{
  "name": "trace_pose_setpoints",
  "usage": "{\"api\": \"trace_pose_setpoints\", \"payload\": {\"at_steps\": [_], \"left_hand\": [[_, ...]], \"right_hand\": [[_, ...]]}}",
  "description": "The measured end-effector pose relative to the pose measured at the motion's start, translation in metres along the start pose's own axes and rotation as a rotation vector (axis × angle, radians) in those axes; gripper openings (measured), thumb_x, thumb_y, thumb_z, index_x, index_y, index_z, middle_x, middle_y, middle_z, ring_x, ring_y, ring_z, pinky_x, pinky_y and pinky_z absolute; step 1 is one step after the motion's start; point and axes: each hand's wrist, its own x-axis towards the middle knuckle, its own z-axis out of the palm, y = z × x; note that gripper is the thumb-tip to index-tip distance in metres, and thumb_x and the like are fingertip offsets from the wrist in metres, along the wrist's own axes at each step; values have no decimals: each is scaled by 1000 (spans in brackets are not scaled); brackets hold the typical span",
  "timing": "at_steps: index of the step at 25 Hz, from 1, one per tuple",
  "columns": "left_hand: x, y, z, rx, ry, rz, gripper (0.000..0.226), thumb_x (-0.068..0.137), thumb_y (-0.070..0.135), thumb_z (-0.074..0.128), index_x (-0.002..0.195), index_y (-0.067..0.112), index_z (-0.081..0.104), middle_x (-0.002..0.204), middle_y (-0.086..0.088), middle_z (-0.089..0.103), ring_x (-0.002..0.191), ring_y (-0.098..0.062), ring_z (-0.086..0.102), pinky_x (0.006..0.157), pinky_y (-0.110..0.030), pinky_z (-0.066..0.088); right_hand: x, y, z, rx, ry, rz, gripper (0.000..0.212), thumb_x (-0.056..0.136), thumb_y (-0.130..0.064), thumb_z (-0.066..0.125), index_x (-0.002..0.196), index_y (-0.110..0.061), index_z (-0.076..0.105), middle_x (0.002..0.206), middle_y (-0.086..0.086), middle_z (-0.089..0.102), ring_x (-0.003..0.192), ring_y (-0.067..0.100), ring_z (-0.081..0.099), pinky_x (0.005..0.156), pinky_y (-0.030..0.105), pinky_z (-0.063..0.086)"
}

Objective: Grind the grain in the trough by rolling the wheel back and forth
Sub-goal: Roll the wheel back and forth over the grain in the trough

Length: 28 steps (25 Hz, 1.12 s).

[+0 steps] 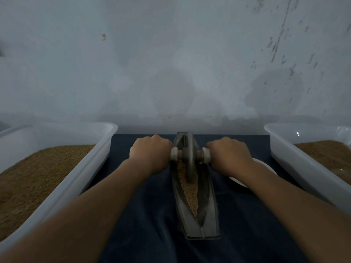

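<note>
A long grey boat-shaped trough lies lengthwise on a dark blue cloth, running away from me. Tan grain fills its groove from the middle toward the near end. A grey metal wheel stands upright in the far half of the trough, its rim down in the grain. An axle with white end collars runs through the wheel. My left hand grips the axle's left handle and my right hand grips the right handle, knuckles up, both arms stretched forward.
A white plastic tub of brown grain stands at the left, another white tub of grain at the right. A white dish lies partly under my right wrist. A grey wall rises just behind the trough.
</note>
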Motion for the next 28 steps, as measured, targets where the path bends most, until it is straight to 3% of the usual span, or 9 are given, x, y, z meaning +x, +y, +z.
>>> {"api": "trace_pose_setpoints", "payload": {"at_steps": [3,5,8,10,13,16,19,22,28], "left_hand": [[0,0,-3,12,-2,17,11,83,32,62,94,30,63,80,4,57,65,-19,51,57,-35,41],[-18,2,-7,12,15,35,9,84,35,63,91,30,60,75,6,50,62,-17,47,55,-33,38],[-56,7,-13,14,73,64,21,84,41,62,80,32,43,65,11,32,53,-11,33,50,-29,27],[-69,8,-20,34,121,91,28,82,44,62,78,34,35,63,11,27,50,-10,28,48,-27,20],[-66,9,-22,25,105,88,16,82,42,63,83,33,50,67,10,35,57,-13,40,51,-29,28],[-45,10,-15,-23,20,51,12,84,39,64,92,31,61,75,10,47,65,-13,48,57,-32,36],[-15,3,-5,-16,-3,38,14,82,38,63,93,30,62,72,8,43,65,-16,48,58,-33,39],[9,-2,-1,14,-15,22,14,81,37,63,92,30,63,72,7,46,64,-19,49,58,-35,40],[-17,2,-8,10,-26,54,13,84,39,63,94,31,60,77,7,48,65,-17,50,58,-34,39]], "right_hand": [[-1,-1,0,14,-8,-11,17,81,-33,68,89,-36,54,88,0,59,79,26,58,62,33,36],[-19,-2,-4,5,32,-27,18,81,-33,68,88,-35,51,78,-4,49,77,25,59,59,32,33],[-53,-5,-13,12,66,-44,37,80,-33,70,77,-36,33,68,-11,33,58,13,40,50,27,23],[-69,-3,-17,41,74,-47,43,78,-32,74,73,-37,31,73,-11,35,56,7,32,47,25,17],[-71,0,-18,72,43,-70,35,78,-31,77,72,-34,43,100,-9,35,76,10,40,53,25,32],[-47,0,-12,43,13,-70,24,80,-33,74,76,-31,51,103,-7,42,95,17,46,62,30,37],[-15,3,-3,-7,-12,-30,22,80,-38,68,78,-32,47,90,-1,59,85,26,61,62,32,37],[6,5,6,-14,-10,-9,22,79,-41,67,78,-33,46,89,1,64,79,27,62,62,33,40],[-17,3,-3,-13,0,-50,22,77,-38,64,75,-34,43,73,-6,48,65,21,47,57,31,36]]}}
